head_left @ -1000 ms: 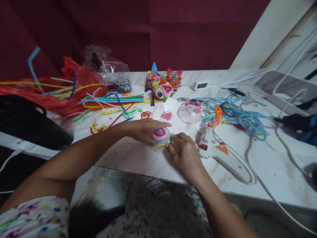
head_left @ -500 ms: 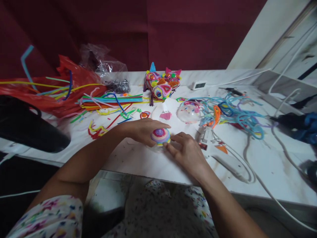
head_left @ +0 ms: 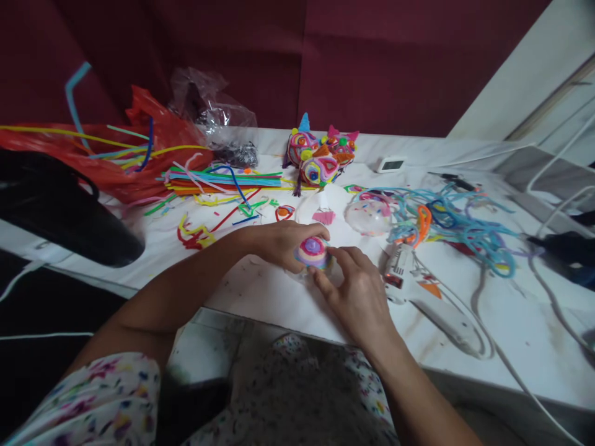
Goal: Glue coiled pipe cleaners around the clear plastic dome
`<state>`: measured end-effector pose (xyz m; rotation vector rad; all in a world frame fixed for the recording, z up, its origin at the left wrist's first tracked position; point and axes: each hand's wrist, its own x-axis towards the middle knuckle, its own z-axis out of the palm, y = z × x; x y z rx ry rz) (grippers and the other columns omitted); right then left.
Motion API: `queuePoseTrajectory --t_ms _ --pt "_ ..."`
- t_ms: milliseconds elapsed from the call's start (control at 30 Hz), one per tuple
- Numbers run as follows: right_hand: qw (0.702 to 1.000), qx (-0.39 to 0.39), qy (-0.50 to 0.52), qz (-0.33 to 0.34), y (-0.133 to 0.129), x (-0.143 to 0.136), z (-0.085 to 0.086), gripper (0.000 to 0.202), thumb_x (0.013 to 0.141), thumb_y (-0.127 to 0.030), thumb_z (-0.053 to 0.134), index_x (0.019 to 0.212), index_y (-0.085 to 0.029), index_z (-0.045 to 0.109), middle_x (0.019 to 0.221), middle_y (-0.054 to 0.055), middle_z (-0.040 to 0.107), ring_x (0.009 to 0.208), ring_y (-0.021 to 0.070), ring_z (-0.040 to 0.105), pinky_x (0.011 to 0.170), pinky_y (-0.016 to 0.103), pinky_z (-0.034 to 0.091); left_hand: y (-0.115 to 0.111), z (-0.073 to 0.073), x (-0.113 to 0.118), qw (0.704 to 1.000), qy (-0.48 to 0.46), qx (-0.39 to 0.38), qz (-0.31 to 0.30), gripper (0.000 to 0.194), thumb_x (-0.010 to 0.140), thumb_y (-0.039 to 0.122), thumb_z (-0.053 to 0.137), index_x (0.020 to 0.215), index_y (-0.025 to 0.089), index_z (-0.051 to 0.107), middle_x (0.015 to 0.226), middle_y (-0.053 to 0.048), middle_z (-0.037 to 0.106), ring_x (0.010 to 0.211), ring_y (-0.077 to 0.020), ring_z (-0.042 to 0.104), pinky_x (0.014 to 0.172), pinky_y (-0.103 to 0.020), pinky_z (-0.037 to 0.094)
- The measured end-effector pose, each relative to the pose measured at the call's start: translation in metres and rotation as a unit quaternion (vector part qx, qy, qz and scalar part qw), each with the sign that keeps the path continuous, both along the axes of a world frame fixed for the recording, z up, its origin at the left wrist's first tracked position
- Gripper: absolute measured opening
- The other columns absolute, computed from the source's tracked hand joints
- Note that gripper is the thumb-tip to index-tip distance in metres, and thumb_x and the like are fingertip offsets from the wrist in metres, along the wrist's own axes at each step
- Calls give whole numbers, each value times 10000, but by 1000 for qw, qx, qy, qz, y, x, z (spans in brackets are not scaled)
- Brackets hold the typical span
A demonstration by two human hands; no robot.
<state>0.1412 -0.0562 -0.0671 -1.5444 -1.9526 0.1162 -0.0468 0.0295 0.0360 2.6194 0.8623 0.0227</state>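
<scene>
Between my hands is a small rounded dome [head_left: 313,249] covered in coiled rings of fuzzy pipe cleaner, purple at the centre with pink, pale and blue bands around it. Clear plastic shows along its lower edge. My left hand [head_left: 281,243] is wrapped about its far left side, thumb and fingers closed on it. From the right, my right hand [head_left: 360,291] presses bent fingertips against the near right rim. A white glue gun [head_left: 437,310] lies on the table right of that hand. Beyond the hands, a clear plastic dome [head_left: 369,218] rests on the table.
Decorated colourful heads [head_left: 320,155] stand at the back. Bundled pipe cleaners [head_left: 223,181] and a red plastic bag [head_left: 158,133] lie left, behind a black bottle [head_left: 69,214]. Tangled blue strands [head_left: 465,220] and a white cable [head_left: 520,378] spread right. A small display [head_left: 391,165] sits behind.
The camera view has turned slightly, so the table's contents sit further right in the picture. Both hands keep hold of the coiled dome, which looks tipped a little differently.
</scene>
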Motion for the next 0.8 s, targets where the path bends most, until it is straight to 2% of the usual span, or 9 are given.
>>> queuePoseTrajectory --t_ms 133,333,600,800 --pt "1000 21 9 -9 0 -7 -6 302 1087 -382 687 1301 -239 844 1192 139 845 1140 371 809 964 495 653 -1 -1 -3 1000 -17 -13 6 551 599 215 665 1086 260 411 913 35 602 774 -136 587 622 -206 393" --pt "999 42 7 -13 0 -8 -8 333 1074 -388 685 1306 -207 841 1160 159 828 1084 393 830 925 523 666 3 -2 -6 999 -34 -42 -6 588 580 176 674 1101 247 412 938 23 602 796 -142 585 645 -211 411" --pt "998 63 23 -9 0 -7 -12 334 1082 -426 690 1297 -217 838 1145 165 834 1036 393 829 888 530 659 11 -1 -13 993 -51 -95 -48 674 571 102 666 1167 227 376 1104 -9 560 956 -154 563 773 -211 434" --pt "994 98 51 -6 -1 -10 -18 329 1130 -441 648 1288 -224 838 1125 159 833 1022 385 813 898 547 651 11 -2 -13 994 -47 -97 -30 657 567 101 674 1145 234 391 1102 3 563 945 -148 567 769 -210 432"
